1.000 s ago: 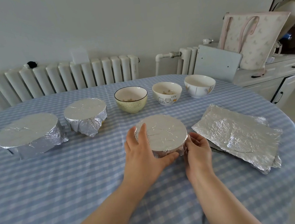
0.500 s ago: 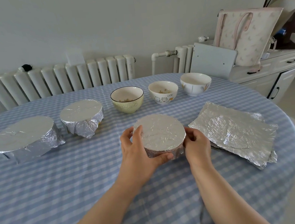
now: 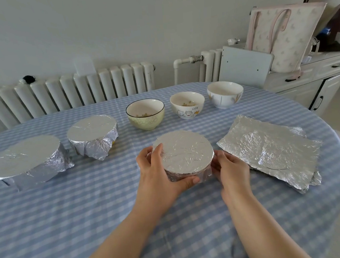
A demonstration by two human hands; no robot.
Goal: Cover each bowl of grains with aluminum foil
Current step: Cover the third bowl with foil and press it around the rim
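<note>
hands (image 3: 191, 174) still cupping foil-covered bowl (image 3: 184, 153), left, right sides

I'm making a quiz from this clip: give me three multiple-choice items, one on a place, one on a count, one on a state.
1. Where does the stack of foil sheets lie?
A. right of the bowl being held
B. beside the radiator
C. under the yellow bowl

2. How many bowls are uncovered?
A. one
B. three
C. five

3. What are the hands doing?
A. resting flat on the table
B. tearing foil
C. both pressing the sides of a covered bowl

Answers:
1. A, it lies right of the held bowl.
2. B, the yellow bowl, the cat bowl and the white bowl are open.
3. C, the left hand and right hand clasp it.
</note>
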